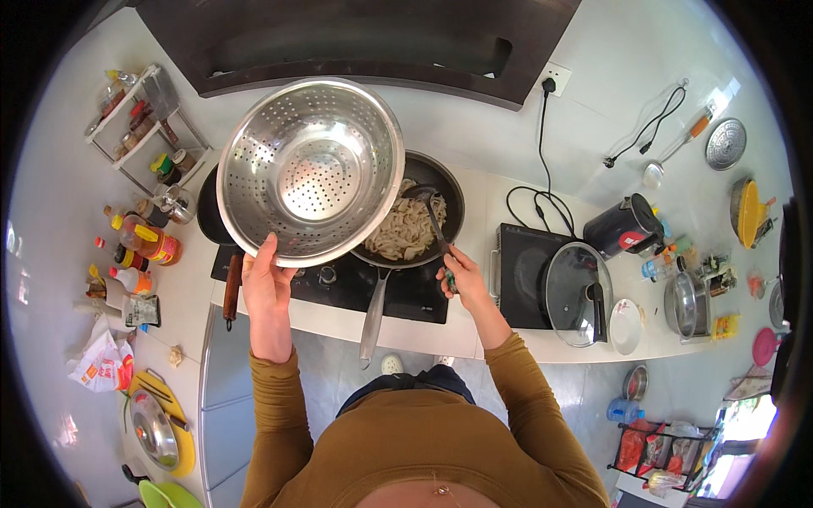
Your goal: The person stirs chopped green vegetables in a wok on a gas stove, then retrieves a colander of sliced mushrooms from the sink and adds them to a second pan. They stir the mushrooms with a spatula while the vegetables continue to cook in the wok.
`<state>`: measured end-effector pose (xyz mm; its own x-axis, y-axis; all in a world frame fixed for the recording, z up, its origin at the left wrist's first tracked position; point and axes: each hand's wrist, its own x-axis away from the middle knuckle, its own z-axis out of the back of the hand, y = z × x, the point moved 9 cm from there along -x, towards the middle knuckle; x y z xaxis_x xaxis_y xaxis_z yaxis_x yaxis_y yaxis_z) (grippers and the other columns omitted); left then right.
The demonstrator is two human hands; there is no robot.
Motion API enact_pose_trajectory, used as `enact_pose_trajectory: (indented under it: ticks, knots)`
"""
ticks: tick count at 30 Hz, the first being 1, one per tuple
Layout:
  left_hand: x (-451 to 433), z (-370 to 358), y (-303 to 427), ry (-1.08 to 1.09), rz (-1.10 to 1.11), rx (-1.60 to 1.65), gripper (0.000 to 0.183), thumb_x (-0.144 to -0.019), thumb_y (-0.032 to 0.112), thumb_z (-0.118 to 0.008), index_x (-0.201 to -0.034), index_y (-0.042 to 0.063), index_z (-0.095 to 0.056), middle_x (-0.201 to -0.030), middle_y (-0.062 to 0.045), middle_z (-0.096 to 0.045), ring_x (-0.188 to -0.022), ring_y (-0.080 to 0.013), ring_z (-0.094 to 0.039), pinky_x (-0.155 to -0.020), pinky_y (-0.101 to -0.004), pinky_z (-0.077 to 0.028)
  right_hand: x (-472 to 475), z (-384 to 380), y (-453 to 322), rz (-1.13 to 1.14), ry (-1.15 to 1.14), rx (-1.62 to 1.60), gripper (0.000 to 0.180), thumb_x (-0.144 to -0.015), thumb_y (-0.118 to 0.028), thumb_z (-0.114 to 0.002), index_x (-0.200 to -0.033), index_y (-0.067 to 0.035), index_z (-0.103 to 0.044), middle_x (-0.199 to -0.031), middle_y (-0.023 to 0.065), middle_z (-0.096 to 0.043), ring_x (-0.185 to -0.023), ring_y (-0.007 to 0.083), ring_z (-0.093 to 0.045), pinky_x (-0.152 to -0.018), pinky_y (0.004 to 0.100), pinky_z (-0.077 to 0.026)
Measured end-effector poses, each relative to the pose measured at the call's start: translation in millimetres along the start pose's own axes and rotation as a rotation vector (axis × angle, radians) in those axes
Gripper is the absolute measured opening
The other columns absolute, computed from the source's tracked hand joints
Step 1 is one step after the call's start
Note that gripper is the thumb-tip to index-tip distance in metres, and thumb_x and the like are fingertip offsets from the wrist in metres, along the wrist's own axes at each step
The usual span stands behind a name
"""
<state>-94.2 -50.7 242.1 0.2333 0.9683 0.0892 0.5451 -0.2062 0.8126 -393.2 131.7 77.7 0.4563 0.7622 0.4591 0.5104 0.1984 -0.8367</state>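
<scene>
My left hand grips the near rim of a stainless-steel colander, its thumb over the edge. The colander is tilted, its bare perforated inside facing me, and it hides part of the frying pan. In that pan lies a heap of pale sliced food, perhaps mushrooms. My right hand is closed around the handle of a dark ladle or spatula, whose head rests among the slices. The pan stands on a black gas hob, with its metal handle pointing towards me.
A second pan with a wooden handle sits left, partly behind the colander. To the right are an induction cooker, a glass lid, a white plate and a black kettle. Bottles line the left counter. Overhead hangs a range hood.
</scene>
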Motion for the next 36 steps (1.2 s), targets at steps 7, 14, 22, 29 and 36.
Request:
enact_pose_trajectory:
  ticks: [7,14,22,29,36]
  knots:
    - [-13.2,-0.3,-3.9,0.055,-0.044,-0.104,0.023,-0.087,0.002,-0.062,-0.109,0.003,-0.057,-0.107,-0.008,-0.064,-0.094,-0.0195,-0.066,-0.075,-0.0364,-0.06,15.8,17.9,-3.2,0.188,0.094,0.351,0.063,-0.094,-0.026,-0.059,-0.148,-0.012,-0.029,-0.09,0.0043,-0.06,-0.07,0.0098,-0.059,-0.052,0.0257,-0.049]
    - [-38.5,-12.3,-36.9,0.076,0.019,-0.229,0.026,-0.082,0.002,-0.069,-0.106,0.003,-0.058,-0.101,-0.008,-0.065,-0.088,-0.018,-0.064,-0.066,-0.0331,-0.058,53.9,96.1,19.1,0.411,0.309,0.228,0.057,-0.093,-0.016,-0.059,-0.144,-0.01,-0.036,-0.094,0.0,-0.059,-0.079,0.0081,-0.056,-0.063,0.0243,-0.05]
    - [-49.4,-50.3,-79.2,-0.214,0.193,-0.047,0.035,-0.087,0.005,-0.063,-0.121,0.004,-0.054,-0.113,-0.01,-0.062,-0.1,-0.0234,-0.063,-0.08,-0.0398,-0.058,121.7,106.8,8.3,0.459,0.401,0.154,0.055,-0.093,-0.022,-0.062,-0.139,-0.002,-0.041,-0.092,0.0018,-0.056,-0.075,0.0077,-0.056,-0.062,0.0234,-0.047]
    - [20.1,-157.1,-121.7,-0.399,0.278,-0.038,0.028,-0.088,0.005,-0.062,-0.116,0.005,-0.056,-0.112,-0.008,-0.063,-0.099,-0.0221,-0.064,-0.078,-0.0376,-0.058,176.7,143.1,-8.5,0.566,0.406,0.143,0.052,-0.095,-0.015,-0.058,-0.14,-0.001,-0.038,-0.093,0.0016,-0.055,-0.072,0.0059,-0.052,-0.062,0.0212,-0.043]
    - [127.1,-283.2,-200.5,-0.544,0.419,-0.003,0.023,-0.088,0.003,-0.062,-0.11,0.007,-0.059,-0.104,-0.006,-0.066,-0.091,-0.0183,-0.066,-0.069,-0.0322,-0.059,276.8,257.0,1.7,0.627,0.615,0.246,0.047,-0.093,-0.015,-0.06,-0.136,-0.003,-0.045,-0.097,0.0048,-0.059,-0.083,0.0114,-0.058,-0.074,0.0257,-0.049]
